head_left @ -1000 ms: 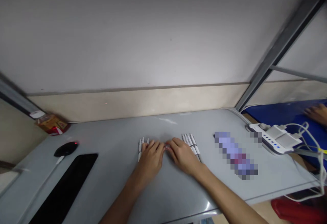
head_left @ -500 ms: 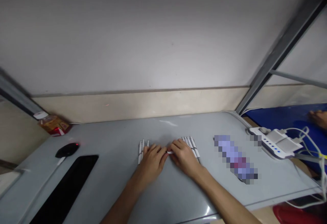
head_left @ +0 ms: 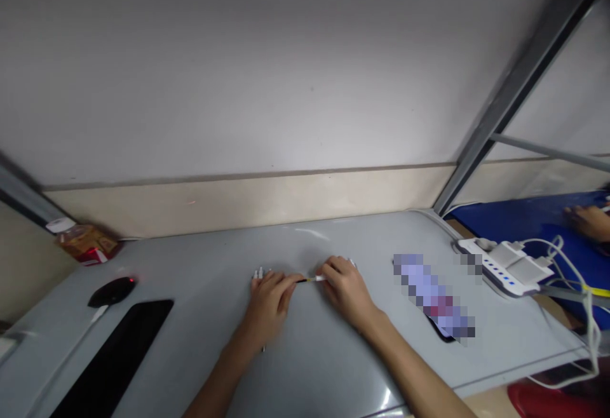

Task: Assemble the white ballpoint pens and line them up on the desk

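Over the desk, my left hand (head_left: 271, 297) is closed in a pinch on a thin dark pen refill (head_left: 303, 280). The refill reaches across to a white pen barrel (head_left: 319, 277), which my right hand (head_left: 344, 288) grips in its closed fingers. The refill's far end meets or enters the barrel; which one is too small to tell. Tips of several white pens (head_left: 260, 272) show past my left hand, which hides the rest of them. More white pens (head_left: 352, 263) lie mostly hidden behind my right hand.
On the left are a black mouse (head_left: 112, 291) with a white cable, a black mat (head_left: 114, 361) and a drink bottle (head_left: 86, 242). A phone (head_left: 433, 294) and a white power strip (head_left: 505, 269) lie to the right. Another person's hand (head_left: 588, 221) rests over a blue surface.
My hands have moved apart, so the dark refill now shows between them. They now cover more of the pens on both sides. The view has shifted slightly.
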The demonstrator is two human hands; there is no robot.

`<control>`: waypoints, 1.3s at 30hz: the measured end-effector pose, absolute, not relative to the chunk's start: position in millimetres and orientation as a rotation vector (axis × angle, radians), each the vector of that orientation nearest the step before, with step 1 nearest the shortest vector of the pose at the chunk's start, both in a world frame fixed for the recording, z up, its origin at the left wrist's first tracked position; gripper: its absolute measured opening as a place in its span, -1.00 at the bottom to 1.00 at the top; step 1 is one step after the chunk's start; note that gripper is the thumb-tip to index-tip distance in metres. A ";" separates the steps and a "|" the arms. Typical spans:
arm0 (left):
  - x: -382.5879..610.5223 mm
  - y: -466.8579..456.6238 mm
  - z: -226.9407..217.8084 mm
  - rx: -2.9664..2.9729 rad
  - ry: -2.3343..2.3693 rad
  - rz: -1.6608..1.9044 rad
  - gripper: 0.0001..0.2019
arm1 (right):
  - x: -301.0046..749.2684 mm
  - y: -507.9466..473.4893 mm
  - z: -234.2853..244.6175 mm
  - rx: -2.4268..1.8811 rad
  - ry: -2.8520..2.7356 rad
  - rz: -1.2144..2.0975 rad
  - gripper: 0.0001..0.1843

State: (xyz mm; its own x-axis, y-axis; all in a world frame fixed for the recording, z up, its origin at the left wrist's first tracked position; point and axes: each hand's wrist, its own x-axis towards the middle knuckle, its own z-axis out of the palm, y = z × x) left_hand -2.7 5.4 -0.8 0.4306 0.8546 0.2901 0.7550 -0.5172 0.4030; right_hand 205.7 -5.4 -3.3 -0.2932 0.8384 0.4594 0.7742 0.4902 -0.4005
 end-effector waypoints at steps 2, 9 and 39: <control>-3.6 6.3 0.1 2.447 1.454 0.700 -0.71 | 207.3 -5.2 -1.2 -1.304 -2.033 0.234 -0.81; -4.7 7.2 0.4 2.447 1.518 0.727 -0.72 | 208.6 -2.2 -1.1 -1.362 -1.933 0.305 -0.75; 2.3 0.4 -1.1 2.585 1.392 0.790 -0.76 | 183.6 -14.8 -3.2 -1.293 -2.253 0.115 -0.81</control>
State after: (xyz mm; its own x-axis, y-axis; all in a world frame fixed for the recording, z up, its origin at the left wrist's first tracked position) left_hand 2.3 0.4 -1.1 0.4469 0.8030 0.3944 0.7504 -0.5765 0.3234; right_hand 183.6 -14.8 -3.2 -0.3978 0.8229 0.4057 0.7772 0.5372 -0.3276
